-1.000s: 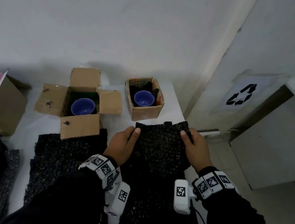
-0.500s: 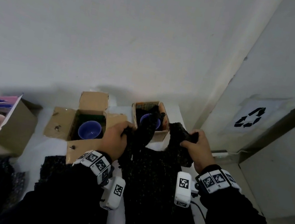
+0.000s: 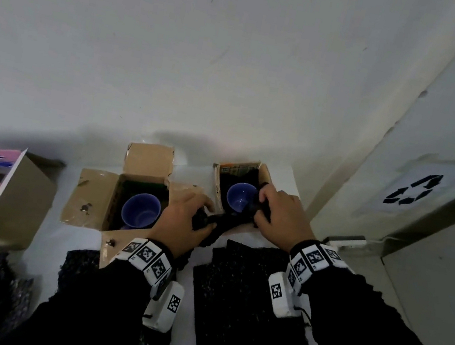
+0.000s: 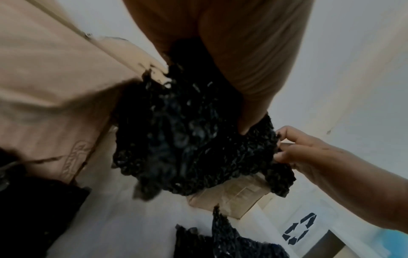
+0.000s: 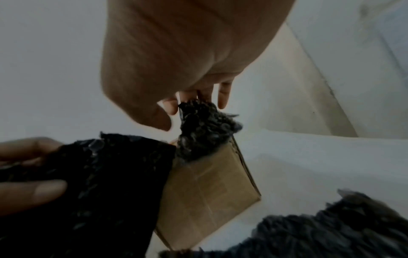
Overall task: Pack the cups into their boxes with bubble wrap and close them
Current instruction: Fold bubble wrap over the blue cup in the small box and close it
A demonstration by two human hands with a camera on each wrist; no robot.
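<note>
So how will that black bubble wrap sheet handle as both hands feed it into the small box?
Likely floppy: the bubble wrap sheet bunches and sags between left hand and right hand. Probably light, since fingertip pinches hold it. It may spring back out of the small box.

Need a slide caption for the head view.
Both hands hold black bubble wrap at the small box with a blue cup.
</note>
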